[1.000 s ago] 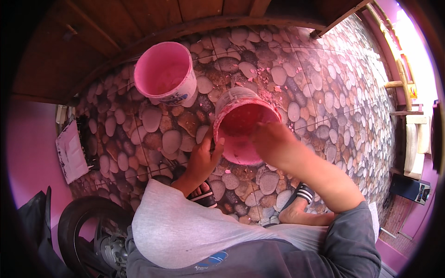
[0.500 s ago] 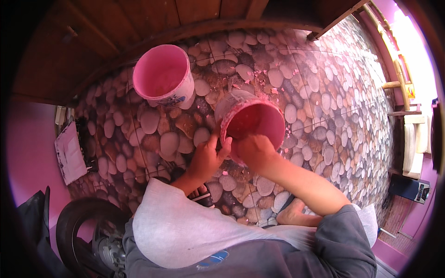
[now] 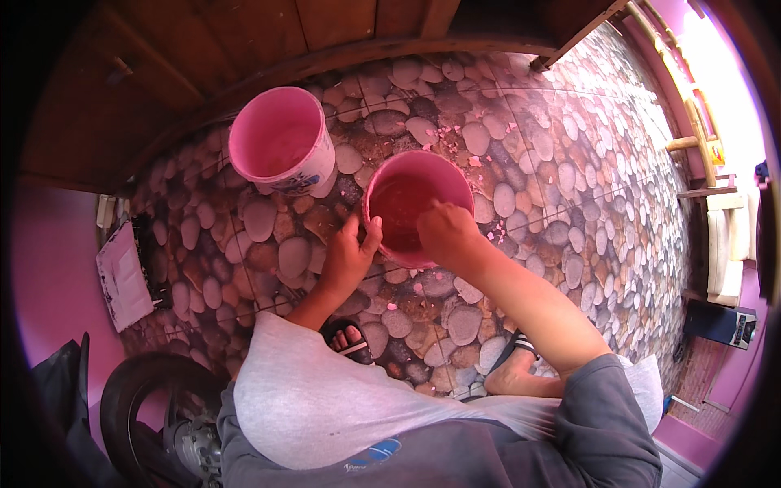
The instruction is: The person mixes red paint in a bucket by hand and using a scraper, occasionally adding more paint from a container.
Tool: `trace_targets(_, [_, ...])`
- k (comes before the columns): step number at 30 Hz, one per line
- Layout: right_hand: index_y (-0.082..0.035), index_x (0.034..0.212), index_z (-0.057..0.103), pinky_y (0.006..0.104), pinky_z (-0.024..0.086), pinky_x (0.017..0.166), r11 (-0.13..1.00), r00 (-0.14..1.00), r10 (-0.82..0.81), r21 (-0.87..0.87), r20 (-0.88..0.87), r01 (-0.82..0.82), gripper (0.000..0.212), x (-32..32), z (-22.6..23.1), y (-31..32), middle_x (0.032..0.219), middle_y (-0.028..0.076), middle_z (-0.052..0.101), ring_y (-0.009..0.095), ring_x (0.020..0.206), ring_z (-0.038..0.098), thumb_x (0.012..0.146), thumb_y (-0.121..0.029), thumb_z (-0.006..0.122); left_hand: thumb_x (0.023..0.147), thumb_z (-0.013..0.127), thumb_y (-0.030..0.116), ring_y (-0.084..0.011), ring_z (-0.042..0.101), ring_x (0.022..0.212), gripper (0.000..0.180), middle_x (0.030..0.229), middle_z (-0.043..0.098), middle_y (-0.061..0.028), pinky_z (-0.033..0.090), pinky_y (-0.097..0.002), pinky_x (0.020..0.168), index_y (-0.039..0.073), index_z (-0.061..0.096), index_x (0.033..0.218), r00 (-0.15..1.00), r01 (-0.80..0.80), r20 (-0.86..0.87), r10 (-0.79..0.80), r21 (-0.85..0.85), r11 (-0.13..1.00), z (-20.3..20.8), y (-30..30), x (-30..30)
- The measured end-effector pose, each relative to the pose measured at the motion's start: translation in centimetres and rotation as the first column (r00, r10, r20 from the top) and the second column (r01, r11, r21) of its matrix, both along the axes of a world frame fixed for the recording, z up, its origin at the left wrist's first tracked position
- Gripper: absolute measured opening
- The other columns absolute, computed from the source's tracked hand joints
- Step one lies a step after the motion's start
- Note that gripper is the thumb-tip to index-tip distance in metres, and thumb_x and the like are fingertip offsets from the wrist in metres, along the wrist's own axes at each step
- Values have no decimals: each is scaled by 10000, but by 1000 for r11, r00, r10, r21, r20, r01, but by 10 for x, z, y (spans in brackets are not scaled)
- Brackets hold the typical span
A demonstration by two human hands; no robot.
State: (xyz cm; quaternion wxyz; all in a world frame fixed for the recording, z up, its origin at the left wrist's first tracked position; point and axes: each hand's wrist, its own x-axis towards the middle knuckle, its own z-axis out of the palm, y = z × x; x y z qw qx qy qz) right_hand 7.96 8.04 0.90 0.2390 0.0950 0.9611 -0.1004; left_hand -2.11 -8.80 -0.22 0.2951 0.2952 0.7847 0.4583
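A paint bucket (image 3: 417, 259), pink inside with reddish shade at its bottom, stands on the floor in front of me. My left hand (image 3: 350, 254) grips its near left rim, the thumb at the edge and the fingers along the outer wall. Inside the near right part of the opening is my right hand (image 3: 452, 236), its fingers curled closed. What those fingers hold, if anything, is hidden. Farther to the left stands a second bucket (image 3: 319, 167), white outside with a pink-coated inside; neither hand touches it.
Pink flakes (image 3: 443, 137) lie scattered on the pebble-patterned floor (image 3: 561, 268). Dark wooden furniture (image 3: 244, 41) borders the far side. A wheel (image 3: 122, 407) is close at my left, and a white panel (image 3: 124, 272) leans by the left wall. My sandalled feet are below the bucket.
The near bucket has gone from tilted to more upright and shifted slightly left. My left hand has moved with its rim; my right hand has moved slightly up inside the opening.
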Motion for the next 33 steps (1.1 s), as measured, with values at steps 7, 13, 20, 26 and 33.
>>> trace_targets(7, [-66, 944, 727, 357, 564, 796, 990, 1000, 23, 139, 17, -26, 187, -12, 11, 8, 1032, 127, 697, 266, 958, 700, 872, -100, 557, 971, 567, 349, -429, 660, 833, 402, 866, 663, -253, 512, -425, 687, 22, 578, 1204, 1000, -3, -29, 5, 69, 998, -11, -2, 5])
trace_targets(13, [-58, 957, 724, 375, 565, 807, 972, 994, 109, 209, -13, -104, 190, -13, 5, 9, 1046, 132, 698, 272, 937, 705, 875, -125, 566, 971, 566, 349, -433, 659, 834, 386, 862, 657, -259, 510, -425, 690, 14, 589, 1161, 999, -13, -34, 17, 106, 994, -16, -2, 7])
trace_targets(20, [-38, 935, 720, 374, 569, 801, 986, 994, 86, 149, -63, -76, 182, -12, -11, 11, 1072, 133, 698, 261, 955, 704, 870, -137, 582, 974, 563, 348, -443, 655, 853, 398, 879, 657, -261, 515, -424, 705, 15, 581, 1192, 999, -17, -42, 22, 106, 994, -16, 2, 7])
trace_targets(26, [-20, 908, 714, 376, 574, 747, 994, 994, 91, 72, -66, -86, 170, -2, 10, 8, 1072, 184, 677, 290, 897, 704, 838, -108, 587, 977, 557, 344, -413, 671, 881, 407, 924, 669, -250, 518, -423, 734, 19, 575, 1221, 1000, -13, -19, 15, 129, 992, -11, -2, 7])
trace_targets(33, [-60, 1066, 690, 350, 568, 790, 999, 991, -46, 5, 123, 46, 235, -10, 14, 10, 1036, 128, 721, 232, 947, 709, 870, -136, 584, 978, 550, 349, -402, 678, 885, 415, 928, 675, -241, 519, -421, 740, 20, 569, 1230, 998, -21, -56, 27, 111, 994, -13, 1, 8])
